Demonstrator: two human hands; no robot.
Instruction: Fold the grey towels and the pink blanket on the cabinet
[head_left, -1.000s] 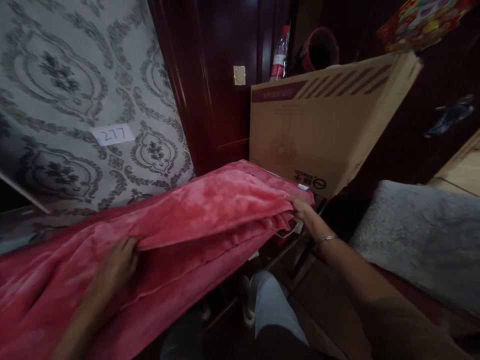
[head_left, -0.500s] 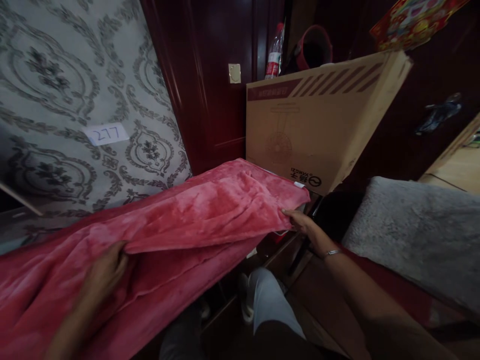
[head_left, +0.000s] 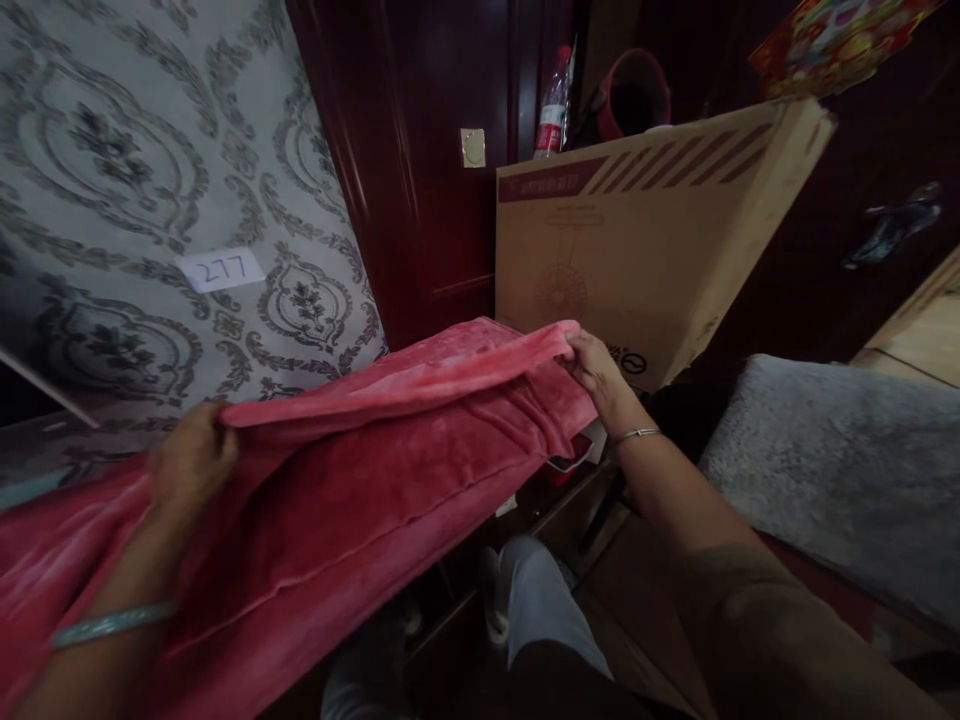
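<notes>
A pink plush blanket (head_left: 390,470) spreads from the lower left to the middle of the head view. My left hand (head_left: 193,455) is closed on its near edge, at the left. With its fingers pinched, my right hand (head_left: 589,365) grips the same edge near the far right corner. Between the two hands the edge is lifted and stretched, and a darker pink layer shows beneath it. What lies under the blanket is hidden.
A large cardboard box (head_left: 622,230) stands behind the blanket's right end. A plastic bottle (head_left: 551,110) and a pink-rimmed round container (head_left: 636,90) are behind it. At right sits a grey fluffy cover (head_left: 847,470). Patterned wallpaper (head_left: 150,180) is on the left.
Both hands have moved up and away from me, raising the blanket's near edge and partly folding it back. More of the layer beneath now shows.
</notes>
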